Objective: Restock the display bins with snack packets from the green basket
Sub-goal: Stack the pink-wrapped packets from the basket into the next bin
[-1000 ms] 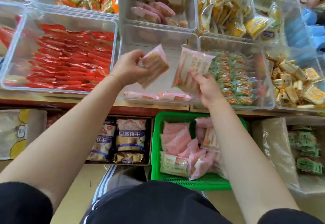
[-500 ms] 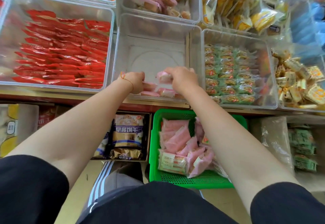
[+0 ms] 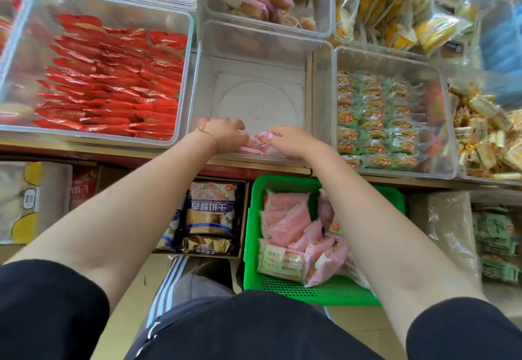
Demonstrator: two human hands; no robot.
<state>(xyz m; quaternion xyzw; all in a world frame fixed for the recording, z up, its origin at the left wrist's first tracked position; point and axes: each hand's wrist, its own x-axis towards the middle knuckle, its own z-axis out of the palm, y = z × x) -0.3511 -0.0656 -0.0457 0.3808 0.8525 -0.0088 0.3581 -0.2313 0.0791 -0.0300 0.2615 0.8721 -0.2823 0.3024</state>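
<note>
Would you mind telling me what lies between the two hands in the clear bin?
Head view: pink snack packets lie between left hand and right hand, both touching them.

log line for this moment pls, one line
phase: placing | left hand: on pink packets | right hand: on pink packets | where: clear bin front edge | green basket: still stocked

Short black sleeves (image 3: 48, 303) cover both upper arms, and the top is black as well. A thin orange string bracelet (image 3: 204, 129) circles the left wrist. Below the sleeves, grey trousers (image 3: 195, 283) carry white side stripes.
</note>
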